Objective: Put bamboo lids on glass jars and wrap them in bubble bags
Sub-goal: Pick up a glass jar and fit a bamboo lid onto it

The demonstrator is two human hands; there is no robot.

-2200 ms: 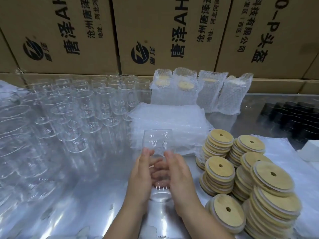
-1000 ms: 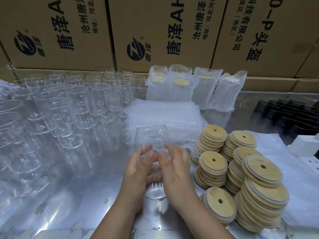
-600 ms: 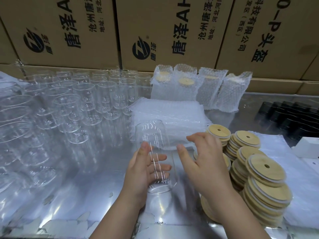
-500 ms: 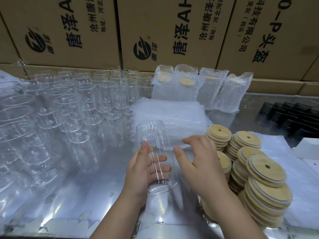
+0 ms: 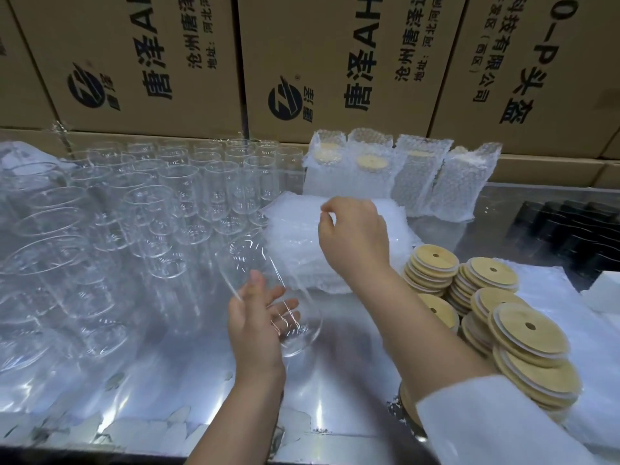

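My left hand (image 5: 256,325) holds a clear glass jar (image 5: 268,283) without a lid, tilted with its mouth pointing away to the upper left, above the shiny table. My right hand (image 5: 352,243) is over the flat stack of bubble bags (image 5: 298,236) behind the jar, and its thumb and forefinger pinch the top bag near its far edge. Stacks of round bamboo lids (image 5: 486,303) with a centre hole stand at the right, partly hidden by my right forearm.
Many empty glass jars (image 5: 141,209) crowd the left half of the table. Several wrapped jars (image 5: 399,172) stand at the back against cardboard boxes (image 5: 335,62). Black lids (image 5: 577,236) lie at the far right, with a white block (image 5: 604,293) near them.
My right hand let go of the jar and moved up and away to the bubble-bag stack. My left hand alone now holds the jar, which has tilted away.
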